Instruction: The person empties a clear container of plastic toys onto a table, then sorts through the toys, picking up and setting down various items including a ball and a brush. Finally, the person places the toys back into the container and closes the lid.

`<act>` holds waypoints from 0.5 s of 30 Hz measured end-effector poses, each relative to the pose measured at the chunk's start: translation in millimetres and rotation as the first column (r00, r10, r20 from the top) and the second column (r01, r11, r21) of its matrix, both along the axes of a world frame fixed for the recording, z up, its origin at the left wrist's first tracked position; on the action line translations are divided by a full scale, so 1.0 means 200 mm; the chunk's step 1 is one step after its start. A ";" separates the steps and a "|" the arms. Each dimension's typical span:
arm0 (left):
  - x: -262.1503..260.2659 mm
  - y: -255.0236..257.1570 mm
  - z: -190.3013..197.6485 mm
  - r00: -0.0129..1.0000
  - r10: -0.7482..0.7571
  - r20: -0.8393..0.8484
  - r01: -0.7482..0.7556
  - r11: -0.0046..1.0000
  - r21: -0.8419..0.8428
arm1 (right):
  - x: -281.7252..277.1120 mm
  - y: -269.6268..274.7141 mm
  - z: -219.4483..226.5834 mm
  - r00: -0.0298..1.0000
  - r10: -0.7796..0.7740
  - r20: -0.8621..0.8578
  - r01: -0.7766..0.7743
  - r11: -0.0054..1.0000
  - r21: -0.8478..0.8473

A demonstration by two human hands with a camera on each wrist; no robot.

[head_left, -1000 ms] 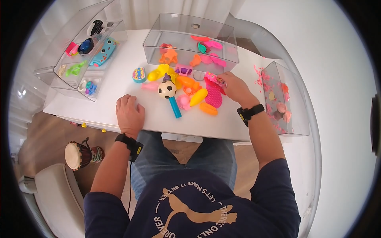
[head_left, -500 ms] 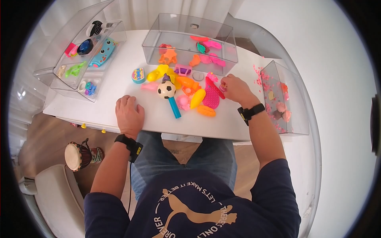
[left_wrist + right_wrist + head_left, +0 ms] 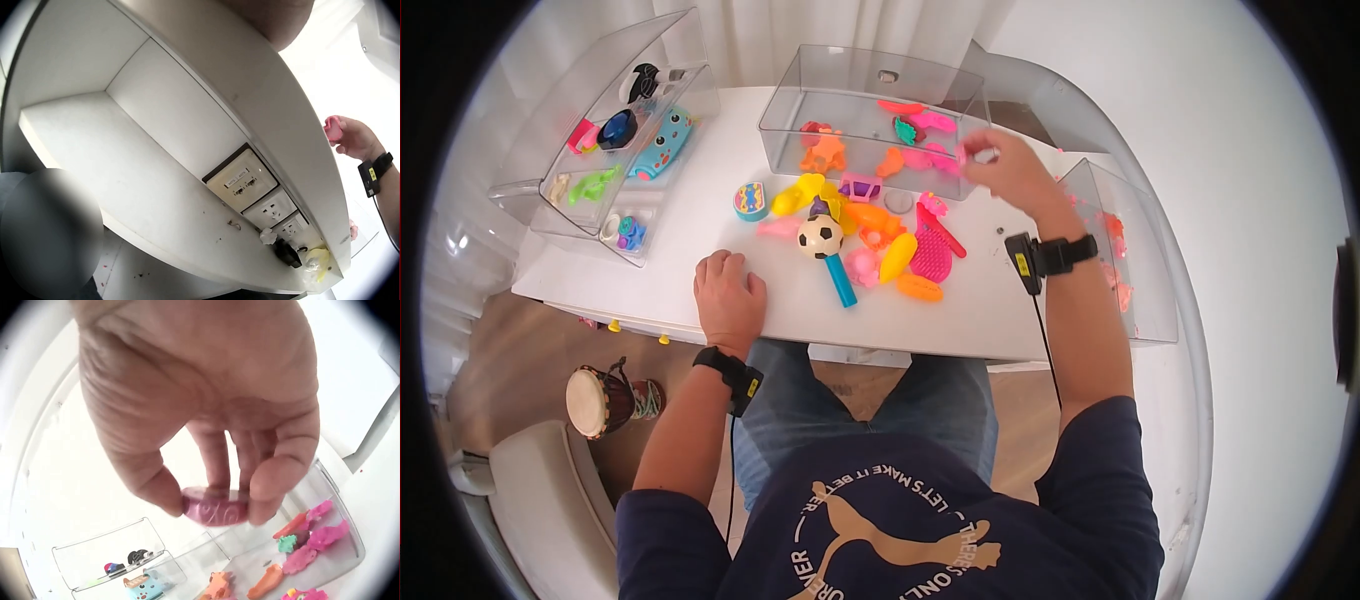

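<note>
My right hand (image 3: 1012,176) pinches a small pink piece with an embossed swirl pattern (image 3: 215,511) between thumb and fingers. In the head view it is raised at the right end of a clear plastic bin (image 3: 775,140), overlapping the bin's edge. Several pink, orange, red and green toy pieces lie in that bin. My left hand (image 3: 730,302) rests on the white table by its front edge, fingers loosely bent and holding nothing. Between the hands spreads a toy pile with a soccer-ball toy on a blue handle (image 3: 820,237), a yellow piece (image 3: 898,258) and a magenta bumpy piece (image 3: 931,257).
A divided clear organizer (image 3: 640,225) with small toys stands at the left. At the right is another clear box (image 3: 1150,290) with pink and orange bits. A round teal-edged toy (image 3: 750,201) sits left of the pile. On the floor stands a small drum (image 3: 590,402).
My right hand has lifted from the right side of the pile and moved away from me to the bin's right end, carrying the pink piece. My left hand has stayed put.
</note>
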State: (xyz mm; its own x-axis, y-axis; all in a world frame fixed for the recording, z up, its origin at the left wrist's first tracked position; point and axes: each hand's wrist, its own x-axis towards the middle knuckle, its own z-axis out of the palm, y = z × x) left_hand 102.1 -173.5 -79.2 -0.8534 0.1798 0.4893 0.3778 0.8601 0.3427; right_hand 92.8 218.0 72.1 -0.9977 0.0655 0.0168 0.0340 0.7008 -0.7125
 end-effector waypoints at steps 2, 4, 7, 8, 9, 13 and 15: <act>0.00 0.00 0.00 1.000 0.000 -0.008 0.000 1.000 -0.009 | -0.10 0.01 -0.01 0.964 -0.073 -0.257 0.079 0.997 0.011; -0.01 0.00 -0.01 1.000 -0.003 -0.017 0.002 1.000 -0.018 | -0.18 0.02 -0.06 0.871 -0.185 -0.454 0.237 0.970 0.059; -0.01 0.00 -0.02 0.999 -0.014 -0.031 0.015 1.000 0.006 | -0.12 -0.02 -0.05 0.834 -0.226 -0.503 0.273 0.962 0.021; -0.01 -0.01 -0.02 0.999 -0.016 -0.035 0.017 1.000 0.021 | -0.07 -0.05 -0.05 0.850 -0.220 -0.479 0.248 0.969 -0.003; -0.01 -0.01 -0.02 0.999 -0.015 -0.035 0.016 1.000 0.023 | -0.02 -0.06 -0.07 0.894 -0.183 -0.410 0.214 0.976 0.030; 0.00 0.00 0.00 1.000 -0.020 -0.021 0.021 1.000 0.011 | 0.18 -0.01 -0.23 0.988 -0.076 -0.137 0.102 0.975 0.195; 0.00 0.00 0.00 1.000 -0.021 -0.021 0.021 1.000 0.005 | 0.24 0.01 -0.33 0.997 -0.064 -0.038 0.072 0.959 0.275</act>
State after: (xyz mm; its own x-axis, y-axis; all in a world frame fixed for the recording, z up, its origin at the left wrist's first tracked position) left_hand 101.7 -173.4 -79.0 -0.8389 0.1954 0.5080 0.4031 0.8502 0.3386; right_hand 140.5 219.0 6.5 -0.9899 0.1221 0.0721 0.0711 0.8672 -0.4928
